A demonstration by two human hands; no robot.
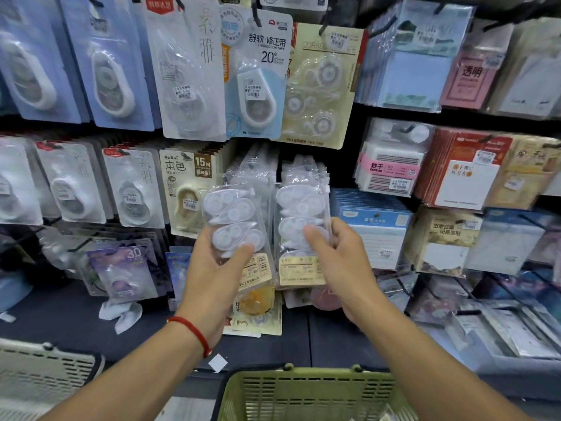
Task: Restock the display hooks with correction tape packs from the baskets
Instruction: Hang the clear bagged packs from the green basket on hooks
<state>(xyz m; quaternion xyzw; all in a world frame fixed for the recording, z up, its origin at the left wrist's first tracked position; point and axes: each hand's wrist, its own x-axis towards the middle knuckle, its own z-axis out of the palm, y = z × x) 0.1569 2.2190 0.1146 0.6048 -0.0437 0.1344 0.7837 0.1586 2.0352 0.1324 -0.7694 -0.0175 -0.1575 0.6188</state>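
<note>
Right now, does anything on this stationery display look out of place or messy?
Yes. Two loose white correction tape units lie unpacked on the dark shelf ledge, left of the left hand. A cream pack lies flat there instead of hanging, and a small white label sits at the ledge's front edge.

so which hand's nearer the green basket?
Right, marginally. The right hand is above the green basket, gripping a pack; the left hand is up-left of it, gripping another.

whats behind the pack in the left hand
Behind the clear pack that the left hand holds hang more clear-bagged packs on the display. Lower down, a yellowish pack peeks out. The hook they hang on is covered, so it cannot be seen.
</note>
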